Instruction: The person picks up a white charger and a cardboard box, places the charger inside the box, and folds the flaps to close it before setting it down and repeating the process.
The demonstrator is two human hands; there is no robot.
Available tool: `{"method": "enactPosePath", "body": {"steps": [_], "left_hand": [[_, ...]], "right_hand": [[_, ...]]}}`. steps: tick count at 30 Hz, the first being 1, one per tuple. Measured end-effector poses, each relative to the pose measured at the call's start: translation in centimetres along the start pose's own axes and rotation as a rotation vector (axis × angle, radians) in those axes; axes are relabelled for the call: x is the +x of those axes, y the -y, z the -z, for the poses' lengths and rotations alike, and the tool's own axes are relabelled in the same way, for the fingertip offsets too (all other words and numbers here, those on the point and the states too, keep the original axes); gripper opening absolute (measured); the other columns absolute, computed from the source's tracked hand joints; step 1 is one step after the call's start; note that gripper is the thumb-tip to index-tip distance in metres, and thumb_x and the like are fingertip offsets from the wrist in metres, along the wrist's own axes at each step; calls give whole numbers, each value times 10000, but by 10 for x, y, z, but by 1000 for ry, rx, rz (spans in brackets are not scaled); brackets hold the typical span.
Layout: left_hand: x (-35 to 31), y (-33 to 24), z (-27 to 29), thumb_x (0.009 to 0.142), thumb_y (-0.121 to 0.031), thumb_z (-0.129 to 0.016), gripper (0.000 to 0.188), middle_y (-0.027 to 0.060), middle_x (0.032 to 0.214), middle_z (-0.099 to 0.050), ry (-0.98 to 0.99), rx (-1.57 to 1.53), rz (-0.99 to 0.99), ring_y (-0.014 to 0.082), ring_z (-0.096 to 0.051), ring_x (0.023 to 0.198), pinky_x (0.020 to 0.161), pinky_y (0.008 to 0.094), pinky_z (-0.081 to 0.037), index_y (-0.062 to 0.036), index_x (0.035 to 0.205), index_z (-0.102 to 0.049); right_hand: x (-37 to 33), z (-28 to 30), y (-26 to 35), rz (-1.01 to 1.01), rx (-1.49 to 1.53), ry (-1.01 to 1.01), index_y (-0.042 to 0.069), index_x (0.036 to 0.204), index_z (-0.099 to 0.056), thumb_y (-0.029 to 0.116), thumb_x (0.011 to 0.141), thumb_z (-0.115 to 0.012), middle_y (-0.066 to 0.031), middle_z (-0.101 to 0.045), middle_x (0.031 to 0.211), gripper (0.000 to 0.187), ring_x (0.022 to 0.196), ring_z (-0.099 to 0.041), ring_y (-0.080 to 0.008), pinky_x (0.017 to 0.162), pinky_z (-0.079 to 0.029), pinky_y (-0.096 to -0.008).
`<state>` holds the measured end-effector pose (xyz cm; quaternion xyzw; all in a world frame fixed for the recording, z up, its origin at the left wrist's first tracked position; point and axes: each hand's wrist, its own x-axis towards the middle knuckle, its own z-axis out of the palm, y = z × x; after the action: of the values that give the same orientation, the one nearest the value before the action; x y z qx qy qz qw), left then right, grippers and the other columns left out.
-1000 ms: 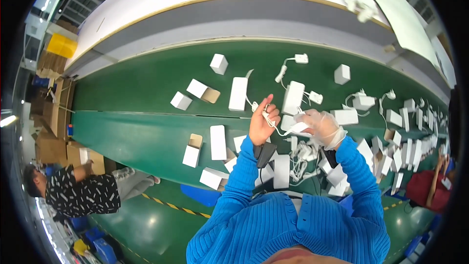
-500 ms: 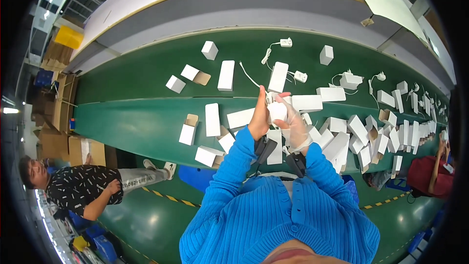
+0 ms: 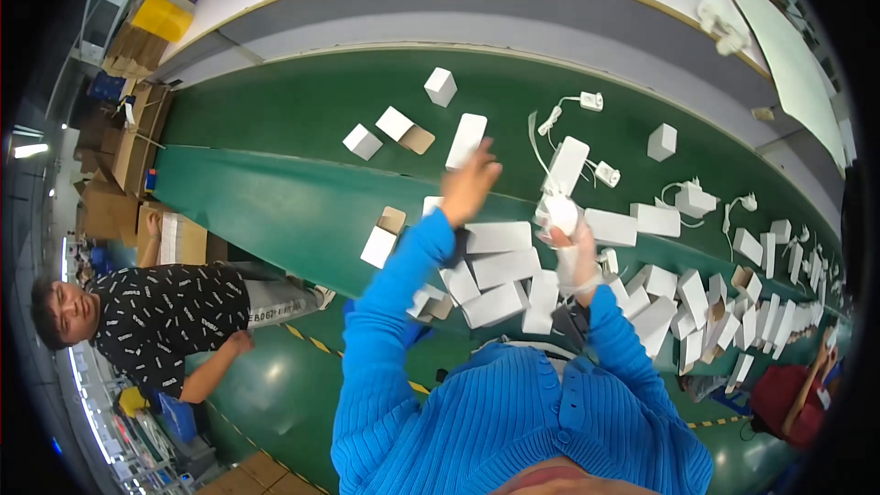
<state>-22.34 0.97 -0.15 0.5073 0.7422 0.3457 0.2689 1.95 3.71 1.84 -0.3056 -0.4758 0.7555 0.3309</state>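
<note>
My right hand (image 3: 579, 255), in a thin see-through glove, is closed around a white power adapter (image 3: 561, 215). A white cable (image 3: 536, 142) rises from beside it over the green bench. My left hand (image 3: 471, 181) is bare and somewhat blurred, stretched out with its fingers apart. Its fingertips are at the lower end of a white box (image 3: 468, 139); whether they touch it I cannot tell. Just beyond the adapter lies another white box (image 3: 567, 165), with a plug adapter (image 3: 606, 174) on its right.
White boxes (image 3: 504, 270) crowd the near edge of the green bench (image 3: 266, 174). An open box (image 3: 383, 238) lies left of my left hand. A corded adapter (image 3: 591, 102) lies farther back. A person (image 3: 156, 321) is at the left; another in red (image 3: 788, 394) works at the right.
My left hand has let go of the adapter and moved left and away from me toward a white box. My right hand keeps the adapter. The whole view has shifted.
</note>
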Motion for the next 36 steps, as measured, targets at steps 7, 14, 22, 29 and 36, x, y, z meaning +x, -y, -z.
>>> {"method": "enactPosePath", "body": {"steps": [7,14,22,29,36], "left_hand": [[39,190,93,840,-128,-541,601,87,1471,-260,-287,1341,70,314,-177,1376,1047,615,-166,-369,1353,-340],[79,161,93,658,-278,-750,752,96,1383,-343,92,1198,201,321,-313,1297,1026,629,-210,-281,1315,-383],[37,95,107,521,-260,-822,736,72,1146,-509,-89,882,355,294,-447,1155,918,587,-347,-172,1164,-473],[10,5,71,588,-154,-742,563,62,1076,-526,-215,1017,-221,272,-476,1085,804,536,-382,-144,1098,-501],[-32,-82,9,601,-205,-750,533,55,1034,-541,-62,714,-380,260,-485,1060,785,516,-372,-140,1079,-523]], "right_hand": [[-20,40,21,-24,-352,-64,28,1354,-353,154,853,-610,-104,-505,1191,577,1080,-508,-194,927,-399,-293],[-18,58,14,186,-650,-9,38,1347,-342,65,835,-610,-152,-459,1197,579,1126,-466,-248,955,-392,-340],[-8,31,33,75,-513,94,29,1266,-408,-86,752,-604,-111,-473,1190,563,1109,-482,-215,967,-373,-313],[9,4,46,407,-831,177,67,1214,-451,-26,766,-623,-166,-482,1149,488,1062,-507,-320,901,-429,-363],[4,-12,57,510,-1211,209,89,1197,-499,-14,696,-652,-140,-543,1072,534,990,-545,-311,870,-452,-340]]}}
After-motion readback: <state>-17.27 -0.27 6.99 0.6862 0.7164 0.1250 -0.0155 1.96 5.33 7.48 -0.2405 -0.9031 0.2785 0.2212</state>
